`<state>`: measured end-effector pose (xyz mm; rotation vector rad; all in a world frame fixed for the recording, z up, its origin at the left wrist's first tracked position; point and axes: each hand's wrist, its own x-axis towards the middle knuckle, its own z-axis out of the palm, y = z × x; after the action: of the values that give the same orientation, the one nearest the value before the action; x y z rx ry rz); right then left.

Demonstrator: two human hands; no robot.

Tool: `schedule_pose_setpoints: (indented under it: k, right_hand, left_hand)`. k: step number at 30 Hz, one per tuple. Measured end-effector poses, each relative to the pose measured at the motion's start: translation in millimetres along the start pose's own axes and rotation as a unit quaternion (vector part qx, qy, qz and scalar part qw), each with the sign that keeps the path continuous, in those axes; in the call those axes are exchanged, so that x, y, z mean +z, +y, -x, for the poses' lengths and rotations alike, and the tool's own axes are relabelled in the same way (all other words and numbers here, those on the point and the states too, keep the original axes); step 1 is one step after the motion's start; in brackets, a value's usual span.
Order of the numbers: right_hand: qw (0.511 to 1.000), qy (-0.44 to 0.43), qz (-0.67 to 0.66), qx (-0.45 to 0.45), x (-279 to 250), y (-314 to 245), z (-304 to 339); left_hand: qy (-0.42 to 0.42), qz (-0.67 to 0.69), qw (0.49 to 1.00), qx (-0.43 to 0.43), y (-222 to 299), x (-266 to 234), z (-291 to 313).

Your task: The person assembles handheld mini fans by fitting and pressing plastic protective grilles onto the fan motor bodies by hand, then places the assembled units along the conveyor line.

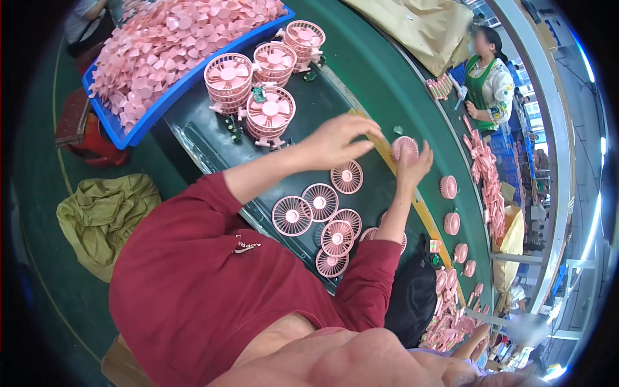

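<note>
My right hand (416, 166) grips a round pink fan housing (403, 147) at the yellow edge of the green conveyor belt, its thumb across the ribbed face. Left of it, my left hand (342, 137) is held over the dark worktable with curved, parted fingers and nothing in them. Several flat pink fan grilles (292, 216) lie on the table below my hands, some overlapping. Beyond my left forearm stand several pink fan housings with blades (270, 107), small green circuit boards and wires hanging from them.
A blue tray (151, 109) heaped with pink fan blades (187, 45) stands at the far left. More pink housings (451, 224) sit along the conveyor belt (422, 122). Across it, a person in a green apron (478, 90) works. A black bag (412, 300) lies by my right elbow.
</note>
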<state>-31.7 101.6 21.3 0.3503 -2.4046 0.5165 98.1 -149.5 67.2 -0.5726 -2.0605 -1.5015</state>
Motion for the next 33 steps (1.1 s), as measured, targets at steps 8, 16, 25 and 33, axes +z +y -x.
schedule_pose_setpoints:
  k: [8,16,25,33]
  right_hand:
    - [0.952,-0.262,-0.131,-0.087,-38,-70,71]
    - [0.962,-0.257,-0.094,-0.024,-28,-80,90]
    - [0.919,-0.228,-0.291,0.136,-34,-84,78]
    - [0.765,-0.159,-0.575,0.242,-49,-96,73]
  left_hand:
    - [0.131,-0.395,0.909,-0.034,-18,-188,16]
    - [-0.003,-0.458,0.870,-0.185,5,-174,35]
    - [-0.039,-0.388,0.920,-0.024,4,-147,77]
    - [0.140,0.481,0.851,-0.161,18,-125,68]
